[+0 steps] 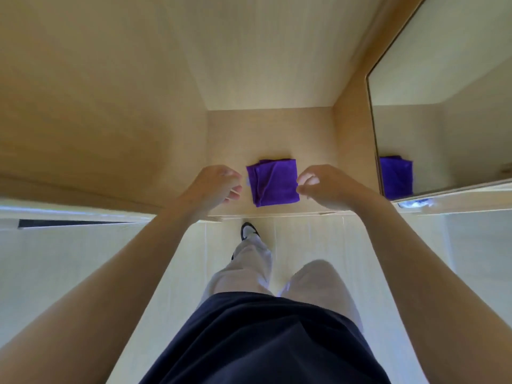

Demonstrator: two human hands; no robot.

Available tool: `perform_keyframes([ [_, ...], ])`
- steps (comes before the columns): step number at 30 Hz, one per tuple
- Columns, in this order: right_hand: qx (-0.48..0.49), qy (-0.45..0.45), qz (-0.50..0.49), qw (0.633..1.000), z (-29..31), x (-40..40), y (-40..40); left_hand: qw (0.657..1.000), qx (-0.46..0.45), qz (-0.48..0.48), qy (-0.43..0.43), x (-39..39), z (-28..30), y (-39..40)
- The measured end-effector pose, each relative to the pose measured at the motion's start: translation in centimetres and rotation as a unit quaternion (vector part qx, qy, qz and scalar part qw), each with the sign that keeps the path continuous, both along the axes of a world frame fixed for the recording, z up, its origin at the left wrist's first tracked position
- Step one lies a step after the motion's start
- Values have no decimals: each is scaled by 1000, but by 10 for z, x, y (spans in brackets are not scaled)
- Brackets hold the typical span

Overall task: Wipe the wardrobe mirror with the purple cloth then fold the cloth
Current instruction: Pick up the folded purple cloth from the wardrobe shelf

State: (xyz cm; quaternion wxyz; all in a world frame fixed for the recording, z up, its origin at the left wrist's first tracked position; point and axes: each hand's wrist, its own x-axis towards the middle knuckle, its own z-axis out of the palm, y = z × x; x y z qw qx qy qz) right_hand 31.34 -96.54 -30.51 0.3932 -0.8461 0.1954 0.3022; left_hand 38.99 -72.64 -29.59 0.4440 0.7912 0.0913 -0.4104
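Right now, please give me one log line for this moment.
cloth: folded, on wardrobe floor | left hand: beside cloth, empty | right hand: at cloth's edge, empty | mirror: reflects cloth

purple cloth point(273, 182), tan shelf point(277, 134)

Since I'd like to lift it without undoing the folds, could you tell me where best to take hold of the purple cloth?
Pinch the purple cloth at both side edges, where the left hand and right hand hover. It lies flat as a folded square on the wardrobe floor, so coming from above and gripping all layers together should keep it folded.
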Motion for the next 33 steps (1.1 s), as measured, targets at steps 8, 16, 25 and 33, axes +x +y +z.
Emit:
perform_keyframes([
  [8,7,43,-69,997,-54,30,-30,995,55,-34,80,35,-88,-13],
  [16,96,185,-121,971,-180,57,-3,981,137,-11,138,18,-189,-9],
  [25,44,203,-61,976,-292,101,43,983,118,-56,130,41,-279,-40],
  [33,-38,182,-179,966,-364,82,67,966,219,-114,71,41,-365,-54],
])
